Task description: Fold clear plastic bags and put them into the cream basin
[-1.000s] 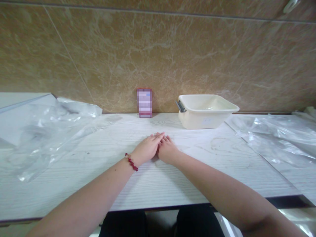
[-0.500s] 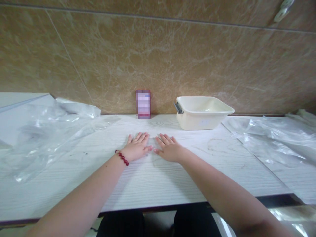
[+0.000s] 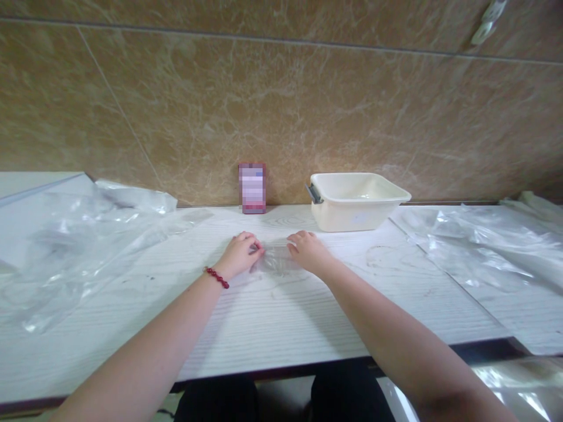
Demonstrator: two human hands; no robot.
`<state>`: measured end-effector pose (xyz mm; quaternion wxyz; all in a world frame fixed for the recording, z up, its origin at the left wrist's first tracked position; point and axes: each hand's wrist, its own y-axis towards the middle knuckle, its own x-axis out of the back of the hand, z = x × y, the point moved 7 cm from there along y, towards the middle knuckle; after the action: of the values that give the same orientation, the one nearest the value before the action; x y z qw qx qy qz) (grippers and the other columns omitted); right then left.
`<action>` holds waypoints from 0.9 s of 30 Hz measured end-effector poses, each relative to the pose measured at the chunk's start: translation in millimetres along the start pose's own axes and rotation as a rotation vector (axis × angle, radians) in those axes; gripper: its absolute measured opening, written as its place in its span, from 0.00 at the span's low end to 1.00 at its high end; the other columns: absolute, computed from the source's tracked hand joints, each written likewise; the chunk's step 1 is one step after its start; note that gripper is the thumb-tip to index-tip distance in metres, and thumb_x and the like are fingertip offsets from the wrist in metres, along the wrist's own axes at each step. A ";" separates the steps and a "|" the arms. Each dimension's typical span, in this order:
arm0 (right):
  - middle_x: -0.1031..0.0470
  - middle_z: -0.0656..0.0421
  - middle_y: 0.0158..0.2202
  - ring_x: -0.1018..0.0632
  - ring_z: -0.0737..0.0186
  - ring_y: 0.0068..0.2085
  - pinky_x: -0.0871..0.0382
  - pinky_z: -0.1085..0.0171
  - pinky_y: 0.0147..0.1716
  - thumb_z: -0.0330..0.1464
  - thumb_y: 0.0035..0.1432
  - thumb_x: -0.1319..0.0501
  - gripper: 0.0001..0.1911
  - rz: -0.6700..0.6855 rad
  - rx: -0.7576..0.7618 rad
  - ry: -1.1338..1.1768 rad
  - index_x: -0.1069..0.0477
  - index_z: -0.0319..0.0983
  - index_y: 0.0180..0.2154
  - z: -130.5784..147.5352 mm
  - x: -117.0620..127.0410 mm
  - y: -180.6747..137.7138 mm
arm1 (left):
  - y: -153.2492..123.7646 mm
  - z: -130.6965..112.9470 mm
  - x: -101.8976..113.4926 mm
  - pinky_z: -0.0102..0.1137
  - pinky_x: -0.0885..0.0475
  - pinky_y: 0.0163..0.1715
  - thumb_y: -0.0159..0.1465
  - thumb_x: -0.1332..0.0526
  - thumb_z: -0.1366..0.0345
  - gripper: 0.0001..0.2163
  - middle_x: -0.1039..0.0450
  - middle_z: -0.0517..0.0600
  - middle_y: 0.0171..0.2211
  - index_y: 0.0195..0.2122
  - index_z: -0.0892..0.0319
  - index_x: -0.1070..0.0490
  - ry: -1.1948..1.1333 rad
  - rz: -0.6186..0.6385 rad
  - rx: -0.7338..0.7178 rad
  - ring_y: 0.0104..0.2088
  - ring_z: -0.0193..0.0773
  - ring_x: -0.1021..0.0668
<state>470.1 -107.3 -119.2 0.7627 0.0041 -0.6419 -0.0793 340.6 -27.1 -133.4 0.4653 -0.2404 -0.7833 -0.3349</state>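
Diffuse, cool light leaves the tabletop (image 3: 272, 328) bright around the cream tub (image 3: 347, 215), which shows a small glint inside; the wall (image 3: 281, 105) behind it looks dimmer. Plastic sheeting (image 3: 488, 240) on both sides of it carries white glare. Nearer than the tub, clear film (image 3: 279, 261) nearly washes out and the forearms (image 3: 145, 351) cast soft shadows. Left of it, a phone-like panel (image 3: 252, 190) is pixelated; farthest from it, edges stretch and blur.

Cream, red and marbled brown

White desk (image 3: 272, 340), grey-grained; cream tub (image 3: 347, 215) near its back edge, 1 grey latch (image 3: 314, 193); colourless plastic film (image 3: 278, 261) in from the front edge; deep-red bracelet (image 3: 217, 277); brown wall (image 3: 281, 105), marbled with pale veins.
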 end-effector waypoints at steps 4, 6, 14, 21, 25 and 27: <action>0.33 0.53 0.41 0.35 0.63 0.44 0.46 0.63 0.45 0.33 0.55 0.53 0.15 -0.069 0.091 0.058 0.35 0.37 0.43 6.4 -0.9 8.1 | 0.0 -2.4 -3.5 0.34 0.38 0.43 0.54 0.47 0.62 0.08 0.35 0.52 0.38 0.29 0.59 0.31 -0.033 0.012 -0.050 0.40 0.38 0.32; 0.33 0.54 0.41 0.35 0.61 0.44 0.45 0.62 0.43 0.34 0.54 0.51 0.14 -0.055 0.090 0.059 0.35 0.39 0.42 8.8 -3.6 9.5 | 0.1 -2.7 -3.4 0.33 0.37 0.43 0.53 0.47 0.63 0.09 0.35 0.52 0.37 0.31 0.60 0.32 -0.042 0.011 -0.061 0.40 0.38 0.31; 0.35 0.54 0.40 0.37 0.58 0.43 0.44 0.60 0.37 0.36 0.55 0.54 0.14 -0.021 0.020 -0.005 0.34 0.41 0.38 10.1 -7.8 10.3 | 1.6 1.4 -4.9 0.35 0.39 0.44 0.52 0.46 0.62 0.09 0.35 0.54 0.38 0.30 0.60 0.32 -0.039 0.006 -0.033 0.42 0.40 0.32; 0.32 0.56 0.37 0.34 0.62 0.41 0.44 0.64 0.37 0.40 0.49 0.47 0.13 -0.017 0.094 0.139 0.31 0.40 0.33 11.6 -7.8 16.0 | 0.6 -6.8 1.1 0.34 0.36 0.40 0.54 0.47 0.64 0.05 0.33 0.50 0.33 0.29 0.59 0.35 -0.249 -0.010 -0.036 0.37 0.37 0.30; 0.29 0.58 0.29 0.31 0.67 0.31 0.42 0.69 0.30 0.37 0.49 0.47 0.11 -0.025 0.067 0.256 0.31 0.38 0.31 5.9 -4.2 18.3 | -0.1 -5.2 -0.1 0.30 0.33 0.32 0.54 0.47 0.63 0.11 0.33 0.48 0.31 0.38 0.59 0.41 -0.578 -0.017 0.092 0.31 0.33 0.28; 0.29 0.59 0.27 0.32 0.69 0.28 0.43 0.70 0.26 0.36 0.49 0.47 0.11 -0.047 0.034 0.322 0.32 0.38 0.31 1.4 0.0 18.1 | -0.3 -3.8 -2.3 0.29 0.33 0.29 0.52 0.43 0.63 0.17 0.34 0.47 0.30 0.42 0.59 0.44 -0.729 -0.011 0.152 0.29 0.32 0.28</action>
<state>470.8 -89.3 -116.9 0.8533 0.0446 -0.5125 -0.0848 343.5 -30.2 -134.2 0.1704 -0.3045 -0.9215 -0.1705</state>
